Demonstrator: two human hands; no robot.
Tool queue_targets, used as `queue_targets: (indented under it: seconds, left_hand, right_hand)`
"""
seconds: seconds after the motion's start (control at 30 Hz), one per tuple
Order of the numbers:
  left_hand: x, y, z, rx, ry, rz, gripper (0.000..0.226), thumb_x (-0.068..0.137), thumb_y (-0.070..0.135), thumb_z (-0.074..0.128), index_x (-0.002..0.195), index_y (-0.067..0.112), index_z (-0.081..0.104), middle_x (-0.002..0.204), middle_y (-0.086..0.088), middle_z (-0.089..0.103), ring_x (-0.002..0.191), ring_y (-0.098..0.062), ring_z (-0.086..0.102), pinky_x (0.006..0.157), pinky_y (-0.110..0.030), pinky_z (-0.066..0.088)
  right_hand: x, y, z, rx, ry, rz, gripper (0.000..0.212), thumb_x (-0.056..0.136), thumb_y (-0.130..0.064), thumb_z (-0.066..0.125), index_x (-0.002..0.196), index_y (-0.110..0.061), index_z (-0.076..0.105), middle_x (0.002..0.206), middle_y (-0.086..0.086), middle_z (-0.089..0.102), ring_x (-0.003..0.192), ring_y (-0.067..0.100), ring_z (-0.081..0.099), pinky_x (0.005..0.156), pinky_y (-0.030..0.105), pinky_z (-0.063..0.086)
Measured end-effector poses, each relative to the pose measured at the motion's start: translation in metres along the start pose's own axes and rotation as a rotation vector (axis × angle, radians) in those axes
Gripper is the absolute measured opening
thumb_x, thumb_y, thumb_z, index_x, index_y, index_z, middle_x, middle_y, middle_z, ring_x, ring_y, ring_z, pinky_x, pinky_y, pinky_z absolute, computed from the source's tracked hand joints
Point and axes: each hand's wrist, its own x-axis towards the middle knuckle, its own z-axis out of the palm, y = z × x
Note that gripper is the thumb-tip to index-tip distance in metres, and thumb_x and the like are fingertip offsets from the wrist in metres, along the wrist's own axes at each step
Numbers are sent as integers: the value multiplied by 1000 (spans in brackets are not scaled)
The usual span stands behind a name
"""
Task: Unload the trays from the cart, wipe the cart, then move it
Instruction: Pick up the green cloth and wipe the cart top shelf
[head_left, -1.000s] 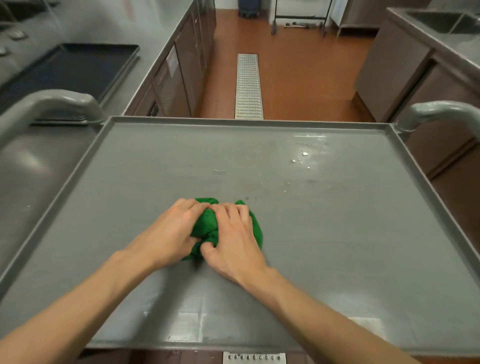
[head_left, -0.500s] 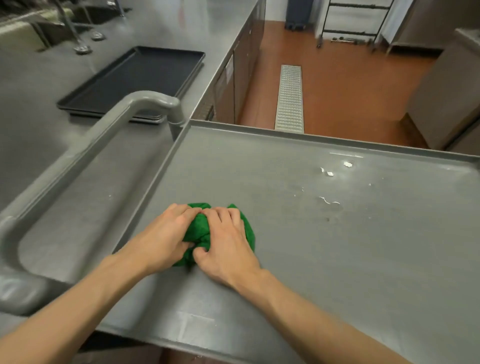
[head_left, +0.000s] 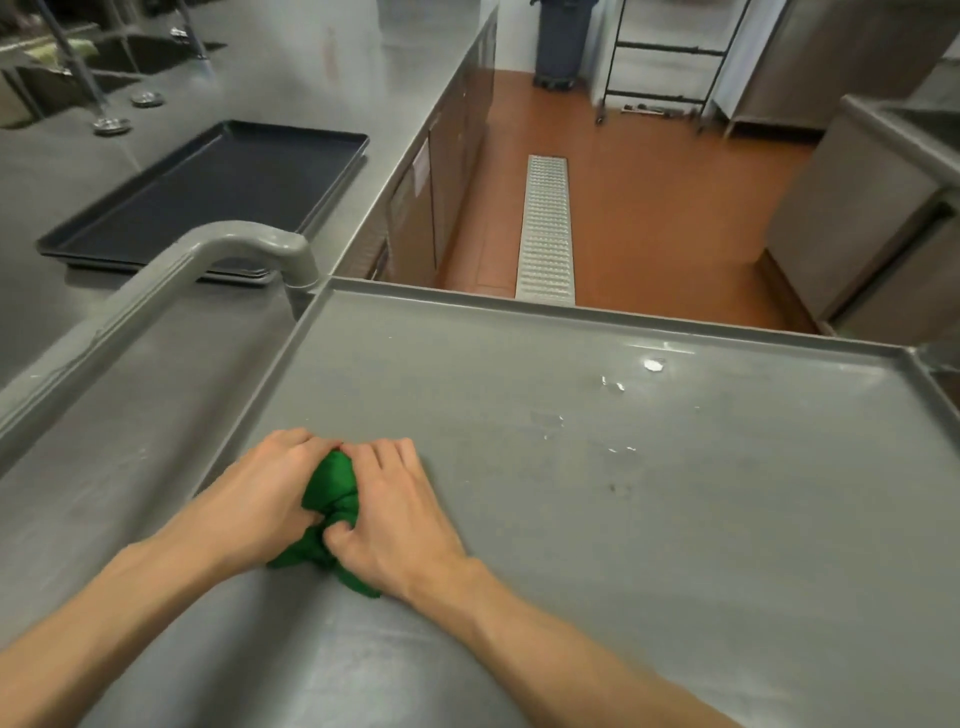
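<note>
With the trays (head_left: 208, 197) parked on the counter (head_left: 291, 67), you press both hands, left hand (head_left: 260, 499) and right hand (head_left: 395, 514), fingers curled onto the bunched green cloth (head_left: 332, 493), to scrub the cart top (head_left: 623, 493)

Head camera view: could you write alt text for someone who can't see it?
Both hands, left hand and right hand, press a bunched green cloth onto the grey cart top. White specks remain near its far edge; dark trays sit on the left counter.
</note>
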Motion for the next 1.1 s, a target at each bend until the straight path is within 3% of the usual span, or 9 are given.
queue_targets:
  seconds: [0.3,0.73,1.1]
  left_hand:
    - [74,105,27,-93,28,9,57,62,6,76,117,17,65,102,-8,66,102,-32,61,86,-34,44]
    - [176,307,80,-195,8,295,58,71,11,64,128,20,55,112,-3,58,112,-23,51,92,-26,39]
    - [231,482,118,-195,-48,461,53,78,10,61,129,9,47,122,-12,50,119,-30,44,98,-44,42]
  right_hand:
    - [-15,97,-84,-73,85,41,59,73,-14,64,131,-7,51,116,16,56,111,33,43,101,42,41]
    - [-97,257,-222,-123,240,251,63,70,-11,59,132,-15,50,117,4,55,113,24,41,102,36,40]
    - [-175,369,-325,-248,431,446,64,63,-2,63,125,-17,56,108,1,56,106,19,42,93,27,37]
